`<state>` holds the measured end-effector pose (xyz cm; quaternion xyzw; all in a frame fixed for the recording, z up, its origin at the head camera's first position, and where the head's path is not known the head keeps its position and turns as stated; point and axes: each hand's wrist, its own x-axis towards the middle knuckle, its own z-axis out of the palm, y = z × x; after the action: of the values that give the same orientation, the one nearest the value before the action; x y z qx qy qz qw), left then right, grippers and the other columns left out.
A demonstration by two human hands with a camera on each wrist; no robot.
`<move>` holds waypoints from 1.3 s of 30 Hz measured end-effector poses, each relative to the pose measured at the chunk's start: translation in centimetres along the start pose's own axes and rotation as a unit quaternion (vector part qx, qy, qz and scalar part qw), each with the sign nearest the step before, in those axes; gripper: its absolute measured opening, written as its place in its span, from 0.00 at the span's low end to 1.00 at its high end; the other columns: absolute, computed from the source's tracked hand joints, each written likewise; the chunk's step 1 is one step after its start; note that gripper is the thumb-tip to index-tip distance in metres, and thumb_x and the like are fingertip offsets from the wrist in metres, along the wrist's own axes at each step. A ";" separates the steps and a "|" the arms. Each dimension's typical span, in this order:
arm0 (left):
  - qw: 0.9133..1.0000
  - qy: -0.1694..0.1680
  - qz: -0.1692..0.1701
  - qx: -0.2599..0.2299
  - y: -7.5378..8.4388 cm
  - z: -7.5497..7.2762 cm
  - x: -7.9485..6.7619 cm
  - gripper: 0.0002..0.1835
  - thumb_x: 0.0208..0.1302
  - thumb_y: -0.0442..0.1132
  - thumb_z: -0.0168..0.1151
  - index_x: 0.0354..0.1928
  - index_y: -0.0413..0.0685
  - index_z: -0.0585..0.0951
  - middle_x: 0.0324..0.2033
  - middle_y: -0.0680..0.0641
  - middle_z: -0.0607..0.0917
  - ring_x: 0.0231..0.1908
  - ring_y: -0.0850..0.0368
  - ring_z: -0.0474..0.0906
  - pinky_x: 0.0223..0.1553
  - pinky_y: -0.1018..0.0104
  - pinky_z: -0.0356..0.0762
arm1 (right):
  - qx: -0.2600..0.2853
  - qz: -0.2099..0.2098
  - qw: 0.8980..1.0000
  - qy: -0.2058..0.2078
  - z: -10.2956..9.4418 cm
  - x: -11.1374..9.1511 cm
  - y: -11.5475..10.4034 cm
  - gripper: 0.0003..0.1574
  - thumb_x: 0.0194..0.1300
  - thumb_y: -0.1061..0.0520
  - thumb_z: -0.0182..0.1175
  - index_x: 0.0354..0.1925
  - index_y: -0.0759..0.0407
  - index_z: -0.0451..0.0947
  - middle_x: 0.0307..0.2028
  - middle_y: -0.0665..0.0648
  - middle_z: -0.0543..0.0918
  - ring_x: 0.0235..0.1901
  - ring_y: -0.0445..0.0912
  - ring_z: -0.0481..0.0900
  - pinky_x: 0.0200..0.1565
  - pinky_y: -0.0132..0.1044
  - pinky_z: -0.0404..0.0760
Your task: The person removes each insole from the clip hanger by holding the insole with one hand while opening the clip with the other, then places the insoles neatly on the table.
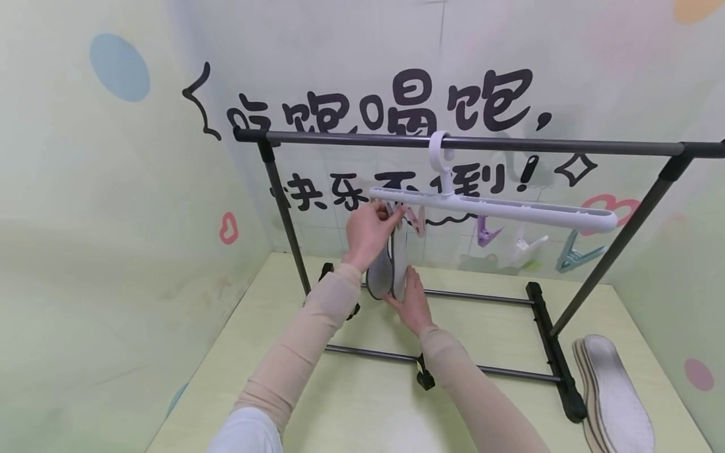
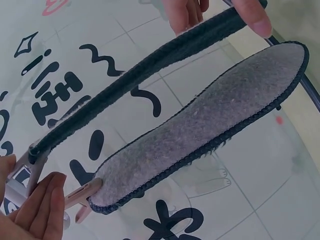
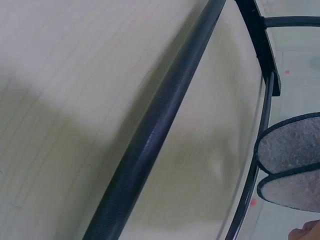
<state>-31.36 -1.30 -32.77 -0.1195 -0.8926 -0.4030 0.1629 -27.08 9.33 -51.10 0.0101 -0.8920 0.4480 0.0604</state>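
Snug, creased beige sleeves [image 1: 303,340], with a white sleeve [image 1: 249,433] above the left one.

A dark tube [image 3: 152,125] crosses the pale tabletop [image 3: 55,140] diagonally. At right, two grey, dark-edged insoles [image 3: 291,151] show side by side, in apparent contact. Fingers [image 3: 307,232], partly in view, are near.

2 upr. insoles [image 1: 399,261], 1 stack [image 1: 620,396], 1 hngr [image 1: 538,216], 1 rack [image 1: 566,146], 4+ clips [image 1: 566,257].

Pale back wall [image 1: 340,38], faint grid lines, bold black Chinese lettering [image 1: 412,86] across. Left wall [image 1: 113,189] pale, blue oval [image 1: 120,67] high up. Right wall [image 1: 702,302] pale green, pink oval [image 1: 699,374] low. Wood-grained tabletop [image 1: 238,352], yellowish.
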 end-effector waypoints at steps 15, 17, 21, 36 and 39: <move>0.999 0.020 0.037 0.028 -0.2 0.1 -0.5 0.21 0.66 0.59 0.61 0.31 0.51 0.88 0.28 0.51 0.90 0.27 0.61 0.86 0.29 0.69 0.76 | -0.018 -0.011 1.000 0.018 0.8 -1.0 0.7 0.41 0.76 0.55 0.51 0.74 0.74 0.47 0.73 0.75 0.55 0.74 0.65 0.53 0.72 0.56 0.55; 0.998 0.020 0.045 0.032 -0.2 0.0 -0.6 0.20 0.67 0.58 0.61 0.30 0.51 0.88 0.27 0.51 0.90 0.25 0.62 0.85 0.27 0.70 0.74 | -0.020 -0.007 1.000 0.019 1.0 -1.1 0.6 0.40 0.76 0.55 0.50 0.74 0.73 0.48 0.73 0.74 0.56 0.74 0.65 0.53 0.72 0.57 0.55; 0.996 0.026 0.069 0.048 -0.2 -0.2 -0.5 0.21 0.67 0.56 0.61 0.26 0.50 0.88 0.22 0.52 0.89 0.19 0.63 0.80 0.22 0.72 0.68 | -0.012 0.002 1.000 0.026 1.1 -1.1 0.5 0.37 0.77 0.57 0.49 0.74 0.73 0.49 0.72 0.75 0.57 0.73 0.66 0.54 0.71 0.58 0.57; 0.983 0.055 0.132 0.112 0.0 -0.2 -0.6 0.25 0.69 0.51 0.59 0.14 0.48 0.79 0.09 0.52 0.77 0.12 0.62 0.64 0.17 0.73 0.53 | 0.044 0.030 0.998 0.037 0.8 -2.6 1.1 0.32 0.79 0.59 0.41 0.73 0.73 0.50 0.66 0.77 0.67 0.66 0.67 0.68 0.66 0.56 0.67; 0.983 0.061 0.135 0.109 0.0 -0.3 -0.6 0.25 0.69 0.50 0.59 0.14 0.47 0.80 0.10 0.51 0.78 0.11 0.63 0.64 0.17 0.74 0.53 | 0.052 0.036 0.997 0.043 0.8 -3.3 1.6 0.30 0.78 0.62 0.42 0.72 0.73 0.53 0.61 0.77 0.73 0.61 0.67 0.74 0.61 0.57 0.73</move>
<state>-30.77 -1.62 -32.79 -0.1960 -0.8951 -0.2844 0.2819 -23.98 9.56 -53.25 -0.0380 -0.8637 0.4959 0.0820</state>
